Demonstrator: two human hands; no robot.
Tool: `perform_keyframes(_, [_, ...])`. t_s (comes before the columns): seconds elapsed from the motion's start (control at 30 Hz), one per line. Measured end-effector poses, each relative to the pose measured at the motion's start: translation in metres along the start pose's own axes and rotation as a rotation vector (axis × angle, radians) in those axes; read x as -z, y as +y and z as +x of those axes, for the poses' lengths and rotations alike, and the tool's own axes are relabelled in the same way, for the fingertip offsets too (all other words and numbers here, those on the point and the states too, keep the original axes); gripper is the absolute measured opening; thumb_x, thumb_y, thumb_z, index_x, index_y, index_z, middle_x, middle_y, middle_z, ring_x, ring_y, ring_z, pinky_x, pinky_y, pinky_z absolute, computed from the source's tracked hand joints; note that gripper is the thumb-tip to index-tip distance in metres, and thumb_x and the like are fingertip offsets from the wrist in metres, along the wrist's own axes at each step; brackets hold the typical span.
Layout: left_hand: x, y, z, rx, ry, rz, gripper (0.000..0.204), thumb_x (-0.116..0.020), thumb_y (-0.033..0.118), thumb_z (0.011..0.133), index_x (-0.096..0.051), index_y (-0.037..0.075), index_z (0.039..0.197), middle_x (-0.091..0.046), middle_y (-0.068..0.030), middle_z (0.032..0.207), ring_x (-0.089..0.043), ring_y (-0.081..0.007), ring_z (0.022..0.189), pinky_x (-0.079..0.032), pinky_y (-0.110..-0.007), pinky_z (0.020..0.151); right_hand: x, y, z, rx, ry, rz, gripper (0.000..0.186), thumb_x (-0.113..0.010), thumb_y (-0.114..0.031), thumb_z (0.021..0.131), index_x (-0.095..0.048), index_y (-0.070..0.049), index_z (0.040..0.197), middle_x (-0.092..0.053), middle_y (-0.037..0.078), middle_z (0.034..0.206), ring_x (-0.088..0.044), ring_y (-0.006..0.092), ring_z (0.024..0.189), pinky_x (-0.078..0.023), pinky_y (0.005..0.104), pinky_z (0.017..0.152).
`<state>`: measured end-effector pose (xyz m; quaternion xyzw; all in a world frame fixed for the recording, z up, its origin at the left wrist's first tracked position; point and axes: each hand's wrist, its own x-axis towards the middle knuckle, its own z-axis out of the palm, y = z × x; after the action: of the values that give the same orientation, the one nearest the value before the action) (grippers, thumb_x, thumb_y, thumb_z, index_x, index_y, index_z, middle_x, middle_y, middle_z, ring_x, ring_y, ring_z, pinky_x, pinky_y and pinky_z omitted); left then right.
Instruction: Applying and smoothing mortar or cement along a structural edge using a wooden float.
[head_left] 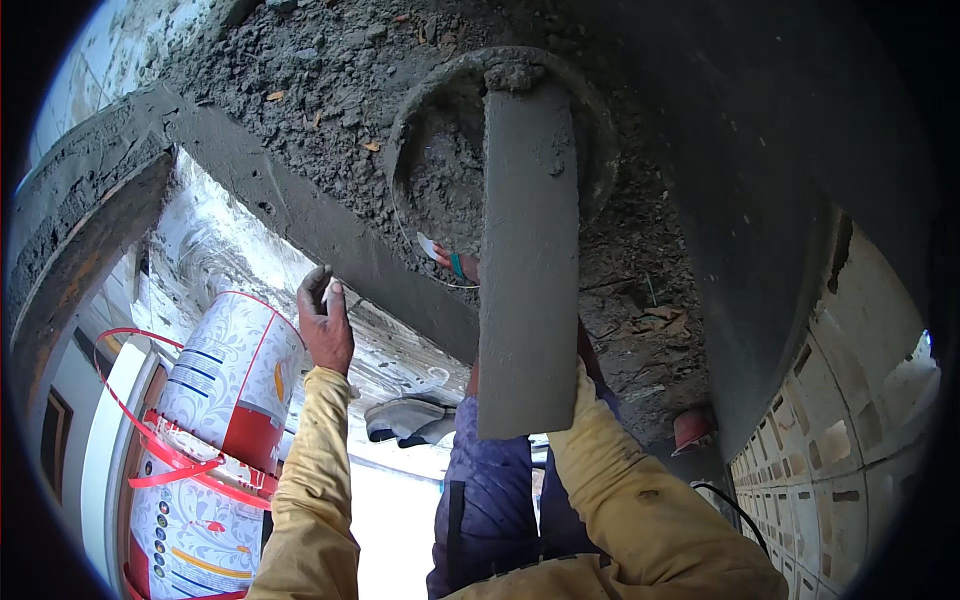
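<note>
A long rectangular cement-coated board (529,280) extends up from my right forearm across a round mortar pan (401,175); a wet lump sits at its far end. My right hand is hidden beneath the board, so its grip is unclear. My left hand (325,320), left of the board, has its fingers curled together near the plastered ledge (256,180); what they hold, if anything, is too small to make out. Between that hand and the board, what looks like another person's hand (450,260) with a green band is partly hidden, beside a small white item (426,243).
Two stacked white-and-red buckets (215,370) with handles stand at lower left. Rough mortar and debris (280,70) cover the upper surface. A dark shoe (405,420) shows below the ledge. At right are a grey wall (780,150), tiling (830,420) and a small red container (692,428).
</note>
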<state>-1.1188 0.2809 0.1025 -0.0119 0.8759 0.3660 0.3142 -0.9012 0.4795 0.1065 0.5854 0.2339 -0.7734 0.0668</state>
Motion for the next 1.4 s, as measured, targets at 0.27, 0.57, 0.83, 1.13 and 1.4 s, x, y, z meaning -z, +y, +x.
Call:
perform_keyframes(0.27, [0.062,-0.017,0.062,-0.089,0.359,0.314,0.046,-0.060,0.026,0.100,-0.051,-0.002,0.135,-0.055,-0.0204,0.135,-0.051,-0.0317,0.128,-0.038,-0.043,0.109,0.016,-0.003,0.042,-0.050,-0.201,-0.125,0.065,-0.053,-0.047,0.101,-0.044,-0.001,0.146,-0.056,0.013,0.138,-0.052,0.0240,0.127,-0.039,0.0360,0.110])
perform_keyframes(0.57, [0.126,-0.058,0.183,-0.269,0.636,0.670,0.048,-0.060,0.030,0.095,-0.053,-0.002,0.130,-0.055,-0.0249,0.126,-0.050,-0.0418,0.121,-0.037,-0.049,0.106,0.009,0.021,0.057,-0.073,-0.399,-0.320,0.066,-0.058,-0.041,0.100,-0.043,0.004,0.146,-0.055,0.014,0.139,-0.051,0.0246,0.129,-0.036,0.0347,0.112])
perform_keyframes(0.83, [0.093,-0.090,0.216,-0.031,0.914,0.649,0.046,-0.054,0.035,0.098,-0.052,0.005,0.133,-0.046,-0.0172,0.143,-0.044,-0.0364,0.134,-0.031,-0.051,0.110,-0.126,0.019,0.117,0.080,-0.472,-0.693,0.053,-0.063,-0.045,0.096,-0.060,0.001,0.122,-0.064,0.019,0.116,-0.059,0.0260,0.114,-0.042,0.0359,0.101])
perform_keyframes(1.13, [0.088,-0.077,0.210,-0.065,0.899,0.649,0.046,-0.052,0.037,0.099,-0.052,0.008,0.134,-0.049,-0.0132,0.141,-0.045,-0.0325,0.133,-0.032,-0.052,0.110,-0.198,0.026,0.119,0.280,-0.420,-1.129,0.055,-0.057,-0.053,0.097,-0.061,0.002,0.100,-0.062,0.024,0.094,-0.060,0.0433,0.090,-0.045,0.0458,0.081])
perform_keyframes(1.4, [0.093,-0.081,0.211,-0.108,0.905,0.666,0.045,-0.052,0.036,0.099,-0.052,0.009,0.134,-0.047,-0.0111,0.141,-0.044,-0.0313,0.134,-0.032,-0.053,0.109,-0.142,0.033,0.064,0.197,-0.380,-1.047,0.049,-0.065,-0.050,0.093,-0.061,-0.001,0.101,-0.066,0.024,0.087,-0.063,0.0462,0.088,-0.049,0.0464,0.076])
